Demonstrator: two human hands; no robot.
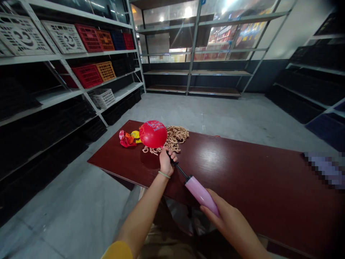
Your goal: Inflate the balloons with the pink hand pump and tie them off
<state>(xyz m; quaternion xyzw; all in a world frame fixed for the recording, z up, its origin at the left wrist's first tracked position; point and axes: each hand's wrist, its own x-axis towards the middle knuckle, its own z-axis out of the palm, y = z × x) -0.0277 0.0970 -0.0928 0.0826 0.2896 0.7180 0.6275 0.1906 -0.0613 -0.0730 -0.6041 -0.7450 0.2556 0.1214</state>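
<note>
A partly inflated red balloon point(153, 134) with printed figures and lettering sits at the top of my left hand point(167, 160). That hand is closed around the balloon's neck and the black end of a balloon pump. From there a thin black rod runs down to the pump's pinkish-purple barrel point(201, 195). My right hand point(219, 210) is wrapped around the lower part of this barrel, and the pump slants between both hands above the table edge. Just behind the balloon lies a heap of tan, curled pieces point(176, 135). My left fingers partly hide the balloon's neck.
The dark red table point(237, 169) stretches to the right. Crumpled red, orange and yellow pieces point(127, 138) lie at its left end. A pixelated purple object point(325, 169) is at the far right. Shelves with coloured crates point(88, 37) stand left; metal racks point(192, 54) stand behind.
</note>
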